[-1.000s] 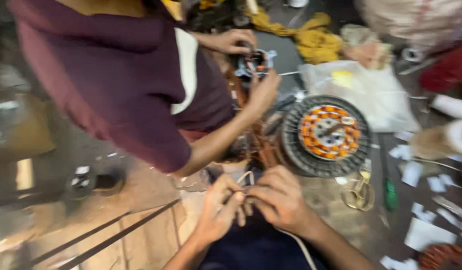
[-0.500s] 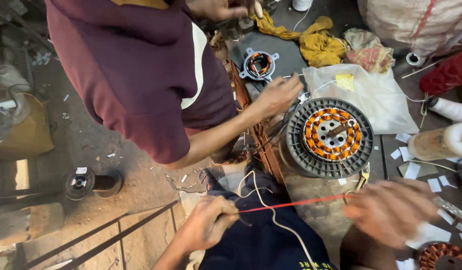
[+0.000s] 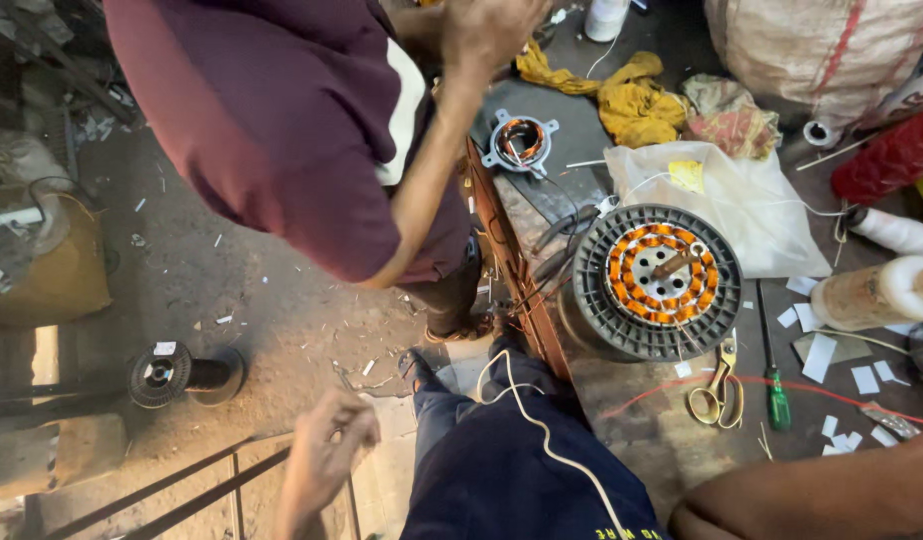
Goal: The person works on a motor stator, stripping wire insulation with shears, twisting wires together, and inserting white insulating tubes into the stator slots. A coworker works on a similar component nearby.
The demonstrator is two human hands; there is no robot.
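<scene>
My left hand (image 3: 327, 440) hangs low over the floor, left of my knee, its fingers curled with nothing visible in them. Only my right forearm (image 3: 792, 495) shows at the bottom right; the hand itself is past the frame edge. A thin red wire (image 3: 782, 385) lies across the workbench toward that side. Behind it sits a round grey fan motor stator (image 3: 657, 280) with orange-copper windings. A white cord (image 3: 542, 430) trails over my dark blue trousers.
A person in a maroon shirt (image 3: 282, 120) bends over the bench, one hand (image 3: 487, 30) raised. Yellow-handled scissors (image 3: 717, 395), a green screwdriver (image 3: 777, 400), white paper slips (image 3: 862, 375), a small stator (image 3: 522, 145), a white bag (image 3: 742, 200) and a wire spool (image 3: 177, 375) lie around.
My hands have drawn apart: the right went off to the right, out of view, and the left dropped down-left. The other person's hand lifted off the big stator.
</scene>
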